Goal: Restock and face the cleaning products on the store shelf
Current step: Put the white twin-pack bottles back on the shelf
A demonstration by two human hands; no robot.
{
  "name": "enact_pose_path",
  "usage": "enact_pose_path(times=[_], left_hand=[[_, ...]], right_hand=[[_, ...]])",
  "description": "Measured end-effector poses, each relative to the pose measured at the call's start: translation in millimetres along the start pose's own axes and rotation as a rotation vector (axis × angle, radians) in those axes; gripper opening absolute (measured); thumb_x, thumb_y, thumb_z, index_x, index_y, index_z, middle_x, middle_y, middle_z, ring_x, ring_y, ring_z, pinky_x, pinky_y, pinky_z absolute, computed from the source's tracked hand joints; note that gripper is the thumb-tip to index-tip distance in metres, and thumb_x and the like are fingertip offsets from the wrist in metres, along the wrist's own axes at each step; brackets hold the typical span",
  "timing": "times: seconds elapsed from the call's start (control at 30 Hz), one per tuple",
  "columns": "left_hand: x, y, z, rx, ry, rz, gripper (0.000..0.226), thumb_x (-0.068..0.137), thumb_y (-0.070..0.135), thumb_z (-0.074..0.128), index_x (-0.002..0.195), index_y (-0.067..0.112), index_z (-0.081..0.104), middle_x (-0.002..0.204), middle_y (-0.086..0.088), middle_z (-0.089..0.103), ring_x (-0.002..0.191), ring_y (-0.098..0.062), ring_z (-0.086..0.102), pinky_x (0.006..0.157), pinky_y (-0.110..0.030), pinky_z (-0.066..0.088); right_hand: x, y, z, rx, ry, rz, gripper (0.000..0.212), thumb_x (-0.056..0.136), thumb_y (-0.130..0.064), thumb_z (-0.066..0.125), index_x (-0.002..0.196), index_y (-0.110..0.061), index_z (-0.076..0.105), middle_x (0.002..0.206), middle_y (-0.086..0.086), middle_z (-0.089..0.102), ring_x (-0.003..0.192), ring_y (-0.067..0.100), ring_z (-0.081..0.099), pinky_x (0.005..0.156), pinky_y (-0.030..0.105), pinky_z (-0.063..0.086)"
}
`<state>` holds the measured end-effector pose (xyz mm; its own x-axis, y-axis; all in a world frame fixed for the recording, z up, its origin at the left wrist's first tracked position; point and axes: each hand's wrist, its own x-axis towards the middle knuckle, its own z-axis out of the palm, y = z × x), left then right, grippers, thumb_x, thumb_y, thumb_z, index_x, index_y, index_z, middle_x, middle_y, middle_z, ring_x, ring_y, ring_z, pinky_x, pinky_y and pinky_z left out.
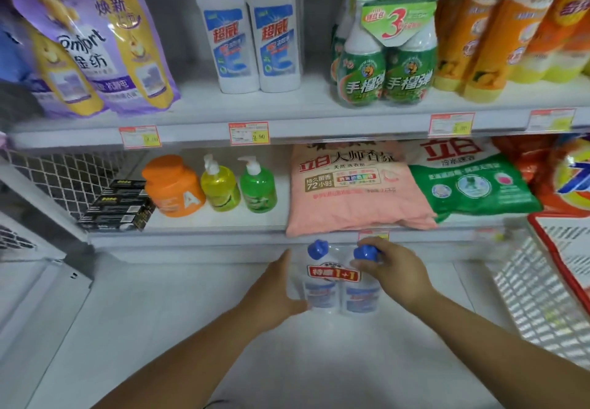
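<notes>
Red-bordered price tags (249,133) run across mid-frame; a wire mesh panel (64,178) stands at left; a red-rimmed wire basket (536,296) sits lower right.

A shop: price tags (249,133) on stocked shelves (351,126) (detergents (252,41))
</notes>
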<state>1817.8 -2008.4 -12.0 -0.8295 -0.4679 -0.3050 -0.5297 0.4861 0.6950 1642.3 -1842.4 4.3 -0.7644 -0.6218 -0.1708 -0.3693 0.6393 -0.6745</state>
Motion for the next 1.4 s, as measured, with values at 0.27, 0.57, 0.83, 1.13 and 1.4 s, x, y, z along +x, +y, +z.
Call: enact_pose_path(times=[0.27,0.57,0.83,1.13,1.4], left_hand=[[8,39,-43,-0.34,0.07,0.073,0.062,0.065,0.027,0.091,0.117,0.036,0.059,0.112,0.019,0.069,0.099,-0.002,0.067,0.078,-0.015,0.053],[9,102,-170,-0.48,0.37,0.253,0.05,0.062,0.006,0.092,0.105,0.018,0.068,0.084,0.015,0.076,0.079,-0.002,0.072,0.065,-0.013,0.054],[17,119,-253,-0.455,0.626,0.44,0.052,0.062,0.01,0.092,0.107,0.019,0.066,0.091,0.012,0.075,0.084,0.005,0.069,0.072,-0.012,0.05],[82,90,-258,-0.514,0.756,0.401,0.053,0.068,0.041,0.079,0.115,0.038,0.056,0.117,0.017,0.068,0.111,-0.001,0.062,0.099,-0.033,0.049],[108,67,-244,-0.256,0.789,0.295,0.04,0.093,0.033,0.063,0.128,0.044,0.047,0.125,0.019,0.063,0.116,-0.008,0.059,0.098,-0.036,0.049]], right_hand=[[-21,-100,-106,0.242,0.075,-0.255,0.024,0.074,-0.034,0.083,0.094,-0.041,0.071,0.086,-0.021,0.073,0.085,-0.003,0.067,0.082,0.03,0.054],[4,-144,-114,0.373,0.034,-0.353,0.102,0.055,-0.044,0.091,0.139,-0.044,0.034,0.124,-0.021,0.061,0.114,0.005,0.061,0.094,0.041,0.053],[69,-224,-93,0.28,0.302,-0.595,0.039,0.075,-0.021,0.084,0.11,-0.019,0.066,0.097,-0.014,0.073,0.087,-0.004,0.065,0.075,0.017,0.052],[124,-262,-91,0.352,0.297,-0.606,0.045,0.073,-0.009,0.084,0.106,-0.026,0.058,0.097,-0.012,0.072,0.092,0.002,0.067,0.087,0.035,0.055],[153,-252,-75,0.37,0.246,-0.484,0.052,0.077,-0.016,0.083,0.114,-0.021,0.047,0.105,-0.015,0.069,0.089,-0.008,0.065,0.088,0.033,0.054]])
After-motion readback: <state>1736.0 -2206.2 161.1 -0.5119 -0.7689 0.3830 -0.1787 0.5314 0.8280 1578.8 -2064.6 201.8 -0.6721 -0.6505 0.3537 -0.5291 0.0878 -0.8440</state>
